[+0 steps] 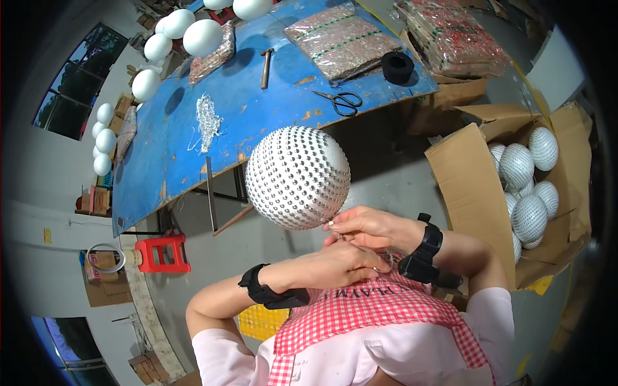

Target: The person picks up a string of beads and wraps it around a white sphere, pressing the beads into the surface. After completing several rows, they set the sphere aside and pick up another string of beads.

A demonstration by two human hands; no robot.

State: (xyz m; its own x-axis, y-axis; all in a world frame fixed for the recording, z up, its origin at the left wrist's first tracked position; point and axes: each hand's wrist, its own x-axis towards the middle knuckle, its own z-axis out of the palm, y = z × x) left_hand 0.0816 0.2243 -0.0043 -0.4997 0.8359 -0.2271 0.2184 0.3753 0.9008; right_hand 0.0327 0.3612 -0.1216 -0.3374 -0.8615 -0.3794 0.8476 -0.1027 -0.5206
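In front of me is a large white ball (298, 178) covered in rows of silver beads, with a smooth white patch at its upper right. My right hand (370, 225) is at the ball's lower right edge, its thumb and fingers pinched on a thin silver bead strand. Closer to my apron, my left hand (347, 262) has its fingers curled round the same kind of bead strand (389, 256); part of it is hidden by the fingers. What supports the ball from below is not visible.
The blue table (257, 109) carries a pile of bead strands (207, 122), a hammer (266, 68), scissors (341, 101), black tape (397, 67) and bagged beads (341, 42). A carton (473, 193) of beaded balls stands right; a red stool (163, 253) left. White balls (203, 37) hang far left.
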